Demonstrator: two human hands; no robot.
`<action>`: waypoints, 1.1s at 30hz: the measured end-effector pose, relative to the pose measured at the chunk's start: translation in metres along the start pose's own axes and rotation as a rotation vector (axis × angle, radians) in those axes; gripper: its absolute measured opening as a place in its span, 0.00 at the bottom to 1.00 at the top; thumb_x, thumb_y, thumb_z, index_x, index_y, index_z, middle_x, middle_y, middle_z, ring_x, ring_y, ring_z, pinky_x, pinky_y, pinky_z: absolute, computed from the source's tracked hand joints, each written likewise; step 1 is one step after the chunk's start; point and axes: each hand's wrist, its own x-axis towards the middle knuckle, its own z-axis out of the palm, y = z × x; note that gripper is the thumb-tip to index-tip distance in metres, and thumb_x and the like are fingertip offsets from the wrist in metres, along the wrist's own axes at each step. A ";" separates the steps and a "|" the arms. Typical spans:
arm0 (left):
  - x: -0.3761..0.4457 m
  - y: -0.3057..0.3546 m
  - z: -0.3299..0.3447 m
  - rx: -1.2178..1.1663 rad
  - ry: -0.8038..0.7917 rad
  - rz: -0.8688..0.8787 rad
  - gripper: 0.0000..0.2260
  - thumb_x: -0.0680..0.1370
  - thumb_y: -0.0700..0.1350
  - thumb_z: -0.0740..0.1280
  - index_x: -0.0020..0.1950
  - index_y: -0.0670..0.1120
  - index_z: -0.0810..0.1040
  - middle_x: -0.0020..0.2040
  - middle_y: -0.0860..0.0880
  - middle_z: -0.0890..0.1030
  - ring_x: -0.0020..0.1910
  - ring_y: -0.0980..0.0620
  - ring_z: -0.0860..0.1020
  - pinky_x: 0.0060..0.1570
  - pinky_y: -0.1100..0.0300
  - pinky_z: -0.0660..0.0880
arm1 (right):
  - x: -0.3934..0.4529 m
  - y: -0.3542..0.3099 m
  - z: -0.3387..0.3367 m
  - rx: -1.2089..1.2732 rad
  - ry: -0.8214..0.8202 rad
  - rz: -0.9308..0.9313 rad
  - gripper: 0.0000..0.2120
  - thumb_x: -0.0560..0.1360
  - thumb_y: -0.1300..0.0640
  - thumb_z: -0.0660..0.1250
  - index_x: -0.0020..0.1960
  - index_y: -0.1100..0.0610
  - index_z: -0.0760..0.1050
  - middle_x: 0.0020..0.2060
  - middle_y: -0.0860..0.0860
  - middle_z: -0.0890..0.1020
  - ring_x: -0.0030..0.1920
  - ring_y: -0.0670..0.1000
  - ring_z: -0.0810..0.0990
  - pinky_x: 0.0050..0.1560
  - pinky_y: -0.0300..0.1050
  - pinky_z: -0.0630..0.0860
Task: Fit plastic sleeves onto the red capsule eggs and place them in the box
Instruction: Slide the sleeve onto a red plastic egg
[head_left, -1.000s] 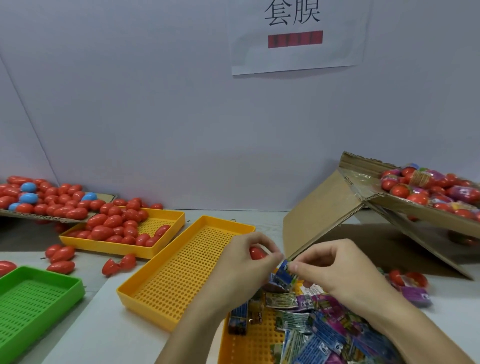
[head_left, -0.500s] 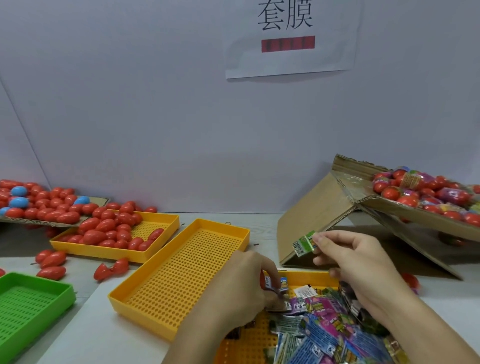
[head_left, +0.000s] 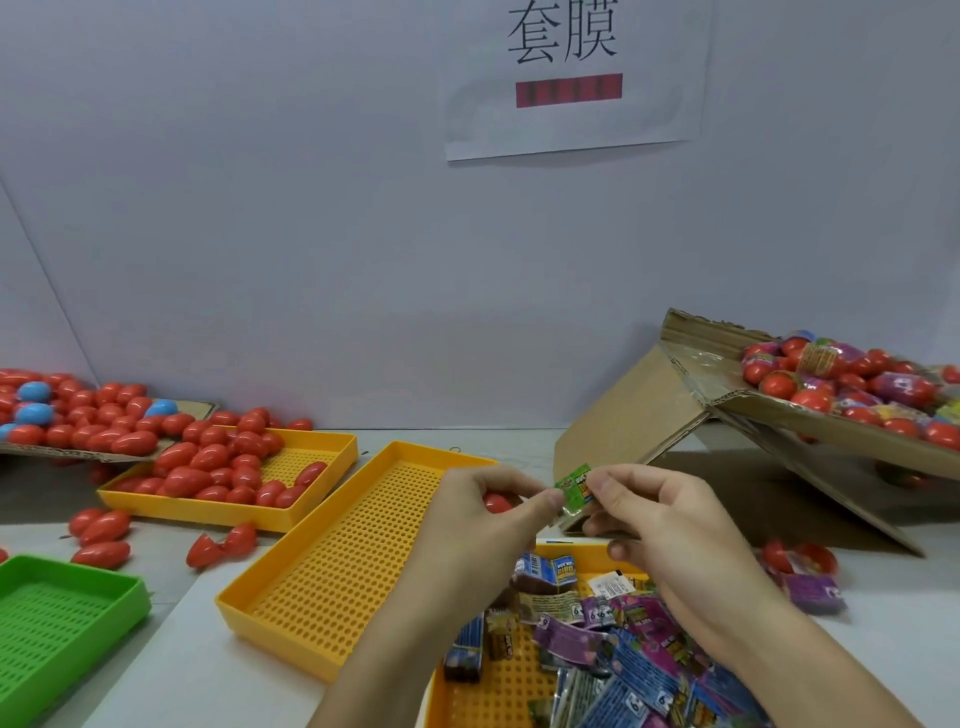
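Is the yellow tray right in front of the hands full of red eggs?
No, the middle yellow tray shows only its bare perforated floor, while the red eggs fill the other yellow tray to its left.

Left hand (head_left: 483, 512), right hand (head_left: 670, 525) pinching
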 end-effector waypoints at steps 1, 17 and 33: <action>0.000 0.000 0.000 -0.028 -0.004 -0.018 0.07 0.75 0.48 0.74 0.37 0.48 0.84 0.26 0.53 0.77 0.26 0.58 0.73 0.30 0.65 0.72 | 0.000 0.001 0.001 -0.010 0.012 -0.007 0.06 0.77 0.55 0.69 0.48 0.54 0.84 0.37 0.52 0.86 0.38 0.47 0.84 0.37 0.44 0.74; -0.003 -0.002 -0.003 -0.158 -0.187 0.017 0.12 0.71 0.59 0.69 0.35 0.52 0.82 0.29 0.50 0.77 0.29 0.55 0.73 0.33 0.66 0.72 | -0.002 -0.004 0.000 0.095 -0.199 -0.032 0.12 0.77 0.54 0.63 0.52 0.52 0.85 0.52 0.55 0.85 0.56 0.54 0.81 0.44 0.46 0.76; -0.001 -0.007 -0.004 -0.166 -0.258 -0.015 0.21 0.70 0.64 0.67 0.40 0.45 0.81 0.31 0.51 0.78 0.31 0.53 0.73 0.39 0.58 0.73 | -0.008 -0.010 0.001 0.352 -0.339 0.026 0.18 0.66 0.56 0.73 0.56 0.54 0.83 0.46 0.59 0.78 0.49 0.57 0.72 0.41 0.48 0.68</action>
